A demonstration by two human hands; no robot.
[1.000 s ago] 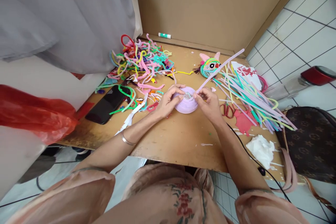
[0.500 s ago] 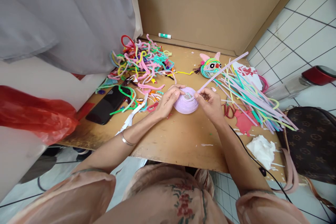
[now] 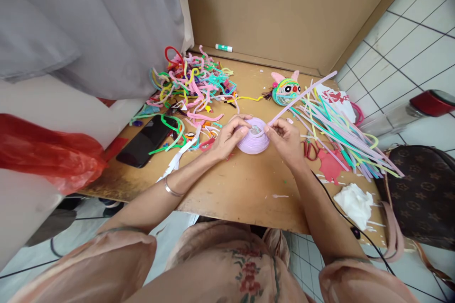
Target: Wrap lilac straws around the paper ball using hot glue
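A round form wound with lilac pipe cleaner (image 3: pixel 253 146) stands in front of me, a clear, shiny patch still showing at its top. My left hand (image 3: pixel 229 138) grips its left side, thumb and fingers at the upper edge. On the other side my right hand (image 3: pixel 287 141) pinches a lilac pipe cleaner (image 3: pixel 302 98) against the right rim of the form. The long free end of that stem slants up to the right. Behind it sits a finished-looking striped ball (image 3: pixel 284 92) with pink ears, round eyes and a red nose.
A tangled heap of coloured pipe cleaners (image 3: pixel 195 80) lies at back left, near a black phone (image 3: pixel 146 142). To the right are straight pipe cleaners (image 3: pixel 341 128), red-handled scissors (image 3: pixel 311 150), crumpled tissue (image 3: pixel 355 204) and a brown bag (image 3: pixel 423 194). A glue stick (image 3: pixel 223 48) lies at the back.
The fingers of my left hand have shifted slightly on the wound form, with the thumb a little lower. My right hand keeps its pinch; the rest looks the same.
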